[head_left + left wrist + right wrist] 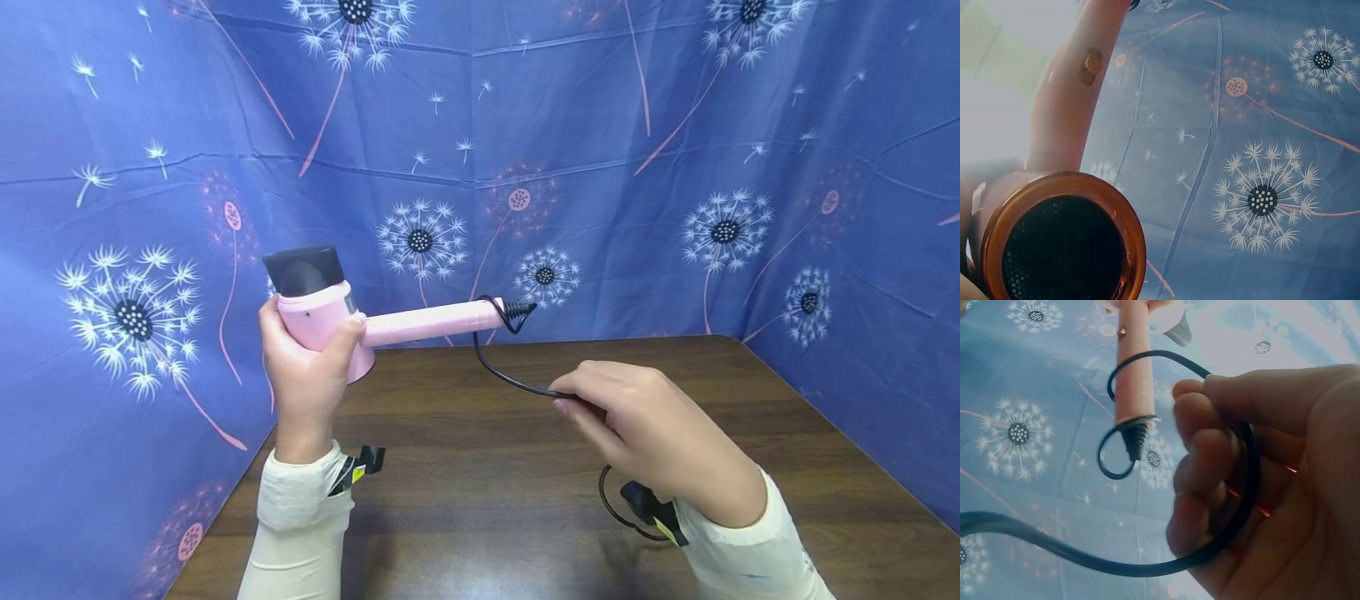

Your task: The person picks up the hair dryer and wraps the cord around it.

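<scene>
Raised above the table at the left is a pink hair dryer (315,321) with a black nozzle (303,271). My left hand (303,379) grips it round the body, and its handle (435,322) points right. The round intake grille (1065,250) and a switch on the handle show in the left wrist view. A black power cord (513,382) loops round the handle's end and runs to my right hand (637,425). Thumb and forefinger pinch the cord there; in the right wrist view it curves on past the curled fingers (1207,450). The plug is not visible.
Beneath both hands lies a brown wooden table (465,500). A blue curtain (600,108) printed with dandelions hangs behind it and along both sides. Below the right wrist hangs a lower loop of cord (617,512). Small black cameras are strapped to both wrists.
</scene>
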A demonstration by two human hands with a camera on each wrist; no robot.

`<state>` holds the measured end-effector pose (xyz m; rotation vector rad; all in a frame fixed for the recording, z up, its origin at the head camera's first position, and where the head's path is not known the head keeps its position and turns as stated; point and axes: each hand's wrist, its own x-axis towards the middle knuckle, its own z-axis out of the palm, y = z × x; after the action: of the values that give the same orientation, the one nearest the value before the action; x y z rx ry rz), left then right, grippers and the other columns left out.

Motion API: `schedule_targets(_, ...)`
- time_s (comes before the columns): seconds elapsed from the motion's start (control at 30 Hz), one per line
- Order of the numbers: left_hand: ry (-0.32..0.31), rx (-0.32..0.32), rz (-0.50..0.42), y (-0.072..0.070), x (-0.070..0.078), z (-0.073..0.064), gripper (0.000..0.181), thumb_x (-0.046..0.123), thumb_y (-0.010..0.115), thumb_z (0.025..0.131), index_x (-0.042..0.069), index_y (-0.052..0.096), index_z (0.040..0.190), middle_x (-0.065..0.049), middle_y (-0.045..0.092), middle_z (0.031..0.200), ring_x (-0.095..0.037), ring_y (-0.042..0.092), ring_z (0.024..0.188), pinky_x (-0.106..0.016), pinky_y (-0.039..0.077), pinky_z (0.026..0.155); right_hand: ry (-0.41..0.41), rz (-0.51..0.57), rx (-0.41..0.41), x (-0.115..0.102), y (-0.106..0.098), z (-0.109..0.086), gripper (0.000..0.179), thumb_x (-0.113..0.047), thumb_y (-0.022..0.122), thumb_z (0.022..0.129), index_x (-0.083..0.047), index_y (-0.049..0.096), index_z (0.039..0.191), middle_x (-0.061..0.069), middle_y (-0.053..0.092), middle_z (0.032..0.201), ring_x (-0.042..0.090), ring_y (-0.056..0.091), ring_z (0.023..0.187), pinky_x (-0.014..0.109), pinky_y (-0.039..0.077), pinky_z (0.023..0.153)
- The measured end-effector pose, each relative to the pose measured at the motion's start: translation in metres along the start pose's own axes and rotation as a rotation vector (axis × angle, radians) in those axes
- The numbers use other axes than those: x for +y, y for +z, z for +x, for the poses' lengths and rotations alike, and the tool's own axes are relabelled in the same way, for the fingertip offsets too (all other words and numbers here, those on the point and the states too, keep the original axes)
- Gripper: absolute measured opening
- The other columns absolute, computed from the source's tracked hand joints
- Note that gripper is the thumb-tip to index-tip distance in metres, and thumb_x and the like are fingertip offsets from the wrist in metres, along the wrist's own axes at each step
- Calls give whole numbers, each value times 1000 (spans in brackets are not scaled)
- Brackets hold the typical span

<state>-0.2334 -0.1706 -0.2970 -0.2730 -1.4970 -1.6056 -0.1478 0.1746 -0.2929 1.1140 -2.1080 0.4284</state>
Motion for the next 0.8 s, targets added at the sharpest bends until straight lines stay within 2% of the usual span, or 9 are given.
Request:
schedule_targets(0.17,19,4,118,0,1,-2,70,10,89,73,18,56,134,2,68,105,-18,66,90,-27,54,79,-84,21,113,-1,-5,3,8,-14,65,101,-17,72,103,-15,59,84,-3,48,70,11,40,64)
schedule_targets(0.3,21,-11,132,0,2,-2,71,10,88,73,18,55,135,2,68,105,-19,66,90,-27,54,78,-129,18,186,-3,-9,6,21,-26,55,108,-15,72,102,-14,61,84,-3,47,69,10,40,62)
schedule_targets(0.43,3,-46,120,0,1,-4,72,9,87,73,17,54,137,1,66,108,-20,65,91,-28,54,78,-129,19,228,-4,-12,7,26,-29,53,109,-14,73,102,-12,63,84,-2,47,67,11,40,60)
schedule_targets(0.8,-14,-105,210,2,4,-8,73,14,89,73,14,54,137,1,62,105,-19,61,89,-27,52,76,-121,-3,303,-6,-18,10,27,-29,56,108,-11,75,100,-9,68,86,0,51,68,13,40,61)
